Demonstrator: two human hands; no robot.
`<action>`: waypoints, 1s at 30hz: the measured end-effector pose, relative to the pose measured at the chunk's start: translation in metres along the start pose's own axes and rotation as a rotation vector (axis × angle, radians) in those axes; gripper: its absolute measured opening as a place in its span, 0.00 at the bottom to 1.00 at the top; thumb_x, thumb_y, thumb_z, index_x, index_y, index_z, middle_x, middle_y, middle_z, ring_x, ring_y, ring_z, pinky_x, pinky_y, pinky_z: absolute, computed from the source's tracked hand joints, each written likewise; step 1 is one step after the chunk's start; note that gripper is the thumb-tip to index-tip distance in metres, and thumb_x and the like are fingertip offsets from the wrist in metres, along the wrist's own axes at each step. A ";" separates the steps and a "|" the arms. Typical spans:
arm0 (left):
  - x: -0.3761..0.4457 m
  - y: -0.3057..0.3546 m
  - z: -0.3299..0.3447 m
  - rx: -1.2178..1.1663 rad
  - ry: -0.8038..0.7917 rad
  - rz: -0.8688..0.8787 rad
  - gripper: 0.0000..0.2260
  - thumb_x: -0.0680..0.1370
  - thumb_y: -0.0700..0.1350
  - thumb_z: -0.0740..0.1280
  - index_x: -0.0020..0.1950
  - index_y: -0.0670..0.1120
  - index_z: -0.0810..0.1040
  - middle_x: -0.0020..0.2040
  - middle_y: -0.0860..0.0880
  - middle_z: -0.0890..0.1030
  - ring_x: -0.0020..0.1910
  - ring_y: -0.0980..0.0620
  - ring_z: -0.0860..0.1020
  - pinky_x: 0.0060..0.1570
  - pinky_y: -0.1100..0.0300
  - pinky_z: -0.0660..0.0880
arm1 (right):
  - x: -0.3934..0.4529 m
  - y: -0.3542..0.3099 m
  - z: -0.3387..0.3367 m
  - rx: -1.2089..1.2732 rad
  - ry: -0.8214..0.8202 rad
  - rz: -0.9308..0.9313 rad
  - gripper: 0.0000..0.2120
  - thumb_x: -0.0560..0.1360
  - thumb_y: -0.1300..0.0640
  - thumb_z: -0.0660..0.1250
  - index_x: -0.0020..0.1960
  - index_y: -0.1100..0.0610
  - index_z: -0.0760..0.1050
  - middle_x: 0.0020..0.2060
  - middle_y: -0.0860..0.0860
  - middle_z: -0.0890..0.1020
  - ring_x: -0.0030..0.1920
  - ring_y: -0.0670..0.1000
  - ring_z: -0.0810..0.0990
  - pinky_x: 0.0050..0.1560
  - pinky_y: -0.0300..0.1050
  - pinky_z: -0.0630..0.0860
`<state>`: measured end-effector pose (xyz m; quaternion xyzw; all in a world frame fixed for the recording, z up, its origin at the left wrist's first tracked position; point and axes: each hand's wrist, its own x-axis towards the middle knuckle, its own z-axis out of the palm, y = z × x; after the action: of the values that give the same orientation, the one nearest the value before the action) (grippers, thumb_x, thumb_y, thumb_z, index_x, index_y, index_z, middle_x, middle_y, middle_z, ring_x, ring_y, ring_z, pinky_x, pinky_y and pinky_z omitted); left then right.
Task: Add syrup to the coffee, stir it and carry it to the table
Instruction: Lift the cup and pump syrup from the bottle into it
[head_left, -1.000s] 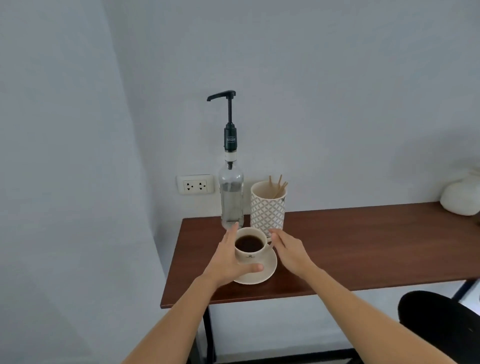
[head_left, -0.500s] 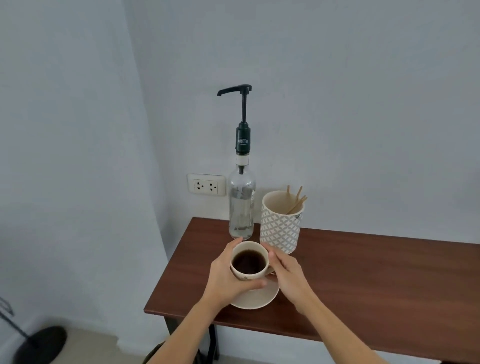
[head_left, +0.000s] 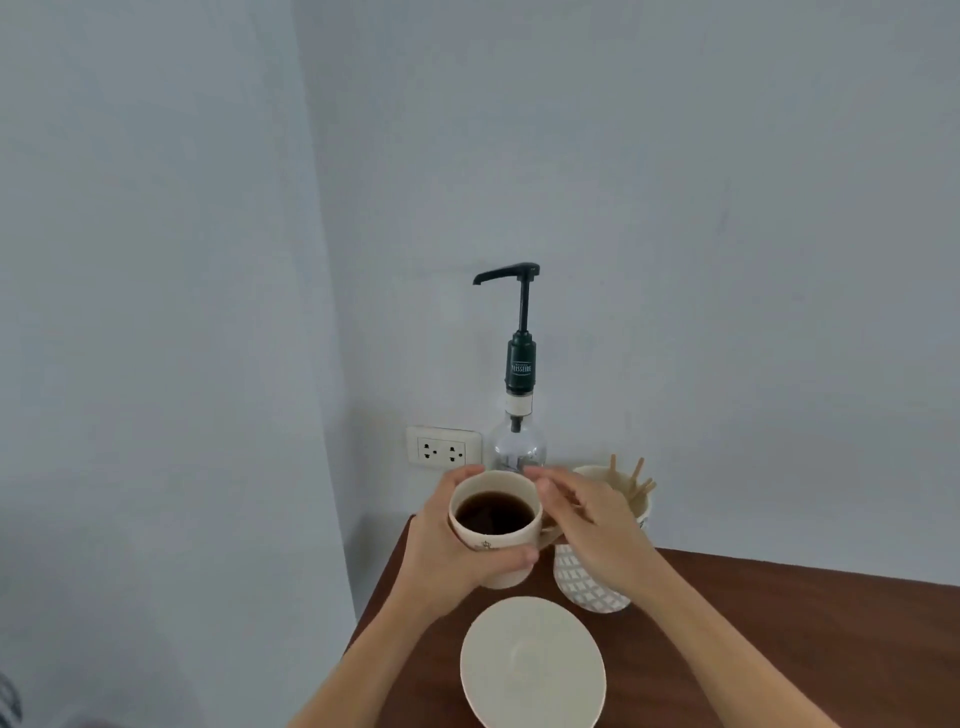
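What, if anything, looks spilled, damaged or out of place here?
Nothing stands out. The coffee cup is lifted upright off its saucer by the left hand, with the right hand at its side. No spill shows on the table.

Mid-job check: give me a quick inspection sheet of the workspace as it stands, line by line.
Surface: brown wooden table, dry where visible.
Job's things: cup of dark coffee lifted off the bare saucer; pump bottle upright behind, spout pointing left.
Clutter: patterned holder with wooden stir sticks.
Grippers: left hand wraps the cup; right hand at the cup's handle side, grip unclear.
Cables: nothing seen.
Surroundings: wall socket, plain pale walls.
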<state>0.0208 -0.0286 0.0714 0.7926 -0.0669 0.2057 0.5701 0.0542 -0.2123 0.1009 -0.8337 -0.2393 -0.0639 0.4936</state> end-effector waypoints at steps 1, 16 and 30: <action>0.009 0.006 -0.004 -0.009 0.004 0.009 0.38 0.54 0.53 0.84 0.61 0.55 0.74 0.52 0.54 0.85 0.53 0.54 0.83 0.57 0.49 0.80 | 0.011 -0.011 -0.005 -0.001 0.055 -0.016 0.15 0.83 0.49 0.59 0.67 0.48 0.75 0.56 0.46 0.84 0.56 0.45 0.83 0.59 0.49 0.81; 0.130 0.069 -0.052 -0.101 0.002 -0.026 0.45 0.49 0.57 0.82 0.64 0.53 0.73 0.54 0.54 0.83 0.53 0.52 0.82 0.55 0.50 0.81 | 0.165 -0.120 -0.026 0.404 0.346 0.060 0.18 0.83 0.41 0.51 0.58 0.51 0.72 0.54 0.57 0.81 0.46 0.53 0.82 0.32 0.33 0.74; 0.162 0.077 -0.058 -0.137 -0.015 -0.073 0.46 0.47 0.57 0.81 0.64 0.52 0.74 0.54 0.52 0.83 0.53 0.51 0.82 0.54 0.52 0.81 | 0.186 -0.114 -0.010 0.595 0.504 0.034 0.07 0.77 0.57 0.62 0.42 0.60 0.74 0.35 0.57 0.87 0.35 0.61 0.87 0.44 0.60 0.83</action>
<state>0.1268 0.0203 0.2191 0.7551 -0.0560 0.1737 0.6297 0.1664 -0.1126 0.2601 -0.6161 -0.1045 -0.1865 0.7581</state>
